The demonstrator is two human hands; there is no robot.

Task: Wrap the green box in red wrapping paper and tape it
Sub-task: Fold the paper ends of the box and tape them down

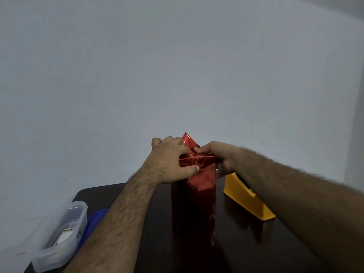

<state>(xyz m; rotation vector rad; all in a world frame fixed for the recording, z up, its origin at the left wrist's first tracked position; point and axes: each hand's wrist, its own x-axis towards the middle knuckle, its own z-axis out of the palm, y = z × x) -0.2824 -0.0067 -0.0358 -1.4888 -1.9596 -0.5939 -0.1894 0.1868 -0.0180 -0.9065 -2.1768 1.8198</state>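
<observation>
Head view, hands (pixel 194 160) folding red wrapping paper (pixel 197 186)

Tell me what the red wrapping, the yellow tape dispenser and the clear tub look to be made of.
Red wrapping: likely metallic foil or film, glossy, with sharp crinkles and glints. Yellow tape dispenser: seemingly moulded plastic, smooth, evenly coloured. Clear tub: translucent plastic, contents showing through its walls.
</observation>
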